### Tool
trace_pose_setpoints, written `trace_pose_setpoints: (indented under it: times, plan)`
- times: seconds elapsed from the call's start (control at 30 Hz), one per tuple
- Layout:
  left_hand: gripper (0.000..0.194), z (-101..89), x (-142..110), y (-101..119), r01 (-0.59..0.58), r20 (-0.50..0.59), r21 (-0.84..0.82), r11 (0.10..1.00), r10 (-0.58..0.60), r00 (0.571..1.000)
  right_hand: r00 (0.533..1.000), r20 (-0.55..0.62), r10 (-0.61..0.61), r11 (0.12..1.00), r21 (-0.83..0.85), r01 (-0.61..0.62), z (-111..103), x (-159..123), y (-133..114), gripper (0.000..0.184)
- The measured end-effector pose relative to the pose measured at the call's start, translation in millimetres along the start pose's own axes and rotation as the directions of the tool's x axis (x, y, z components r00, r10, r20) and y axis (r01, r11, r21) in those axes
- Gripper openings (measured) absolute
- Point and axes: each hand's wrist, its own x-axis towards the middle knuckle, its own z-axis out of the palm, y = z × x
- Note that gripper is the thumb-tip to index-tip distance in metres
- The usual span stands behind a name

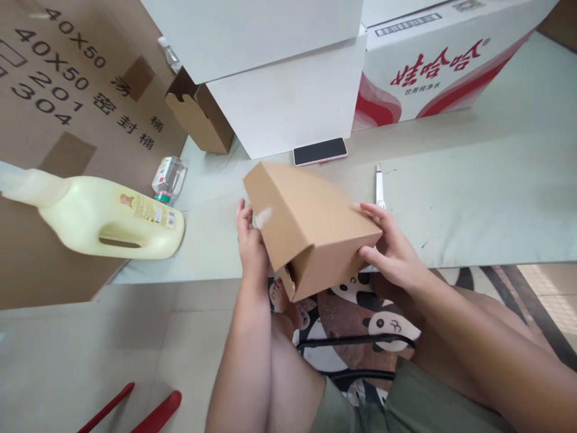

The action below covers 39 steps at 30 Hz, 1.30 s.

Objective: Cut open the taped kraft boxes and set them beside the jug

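Observation:
A small brown cardboard box (322, 207) is held tilted over the front edge of the table. At its lower left corner, a gap shows beside the end panel. My left hand (253, 240) supports the left end, with its fingertips up along the side and part of the palm behind the panel. At the right end, my right hand (392, 249) grips the box, the thumb on the near face and the fingers over the top edge. Just behind my right fingertips lies a white pen-like tool (379, 185).
A phone (320, 151) lies before a large white box (288, 96). A printed white carton (433, 72) stands at the back right. On the left are a yellow jug (85, 210), a clear bottle (169, 179), another small cardboard box (205, 120) and a big brown carton (126, 120).

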Motion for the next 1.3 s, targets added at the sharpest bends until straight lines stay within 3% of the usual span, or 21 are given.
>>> trace_pose_setpoints:
  times: [0.1,0.2,0.3,0.37,0.47,0.6,0.77,1.0,1.13,1.23,1.3]
  plan:
    - [0.033,1.3,3,-3,0.176,0.083,-0.1,0.979,-0.168,0.982,1.0,-0.028,0.005,0.999,-0.042,-0.006,-2,3,-2,0.065]
    - [0.039,2.3,3,-3,0.267,0.157,-0.263,0.927,-0.232,0.96,0.995,-0.043,0.093,0.992,-0.081,-0.096,-4,5,-1,0.08]
    - [0.045,1.2,1,-2,0.263,0.177,-0.233,0.936,-0.225,0.958,0.975,-0.05,0.218,0.97,-0.095,-0.222,-7,6,4,0.096]
    - [0.044,-1.3,2,-1,0.218,0.186,-0.168,0.961,-0.187,0.965,0.96,-0.058,0.275,0.956,-0.094,-0.279,-10,6,8,0.097]
    - [0.04,-7.3,7,0,0.188,0.118,-0.121,0.975,-0.174,0.978,0.976,-0.069,0.205,0.977,-0.038,-0.208,-13,5,11,0.09]
    - [0.042,-14.2,13,1,0.305,0.105,-0.149,0.941,-0.291,0.951,0.997,-0.052,0.064,0.997,-0.039,-0.066,-15,6,14,0.092]
    - [0.046,-15.0,11,4,0.34,0.149,-0.208,0.917,-0.314,0.938,0.994,-0.098,0.038,0.99,-0.128,-0.05,-13,9,14,0.083]
    - [0.08,-15.7,8,1,0.358,0.295,-0.139,0.923,-0.306,0.905,0.951,-0.306,0.042,0.981,-0.17,-0.098,-12,10,10,0.073]
    - [0.075,-12.9,5,3,0.273,0.298,-0.098,0.957,-0.233,0.926,0.943,-0.327,0.057,0.976,-0.181,-0.121,-12,9,8,0.067]
    - [0.069,-10.6,3,6,0.262,0.377,-0.055,0.963,-0.223,0.899,0.921,-0.382,0.071,0.981,-0.141,-0.134,-13,10,7,0.042]
    - [0.061,-10.1,4,5,0.296,0.307,-0.046,0.954,-0.269,0.913,0.89,-0.446,0.093,0.99,-0.052,-0.13,-14,11,10,0.032]
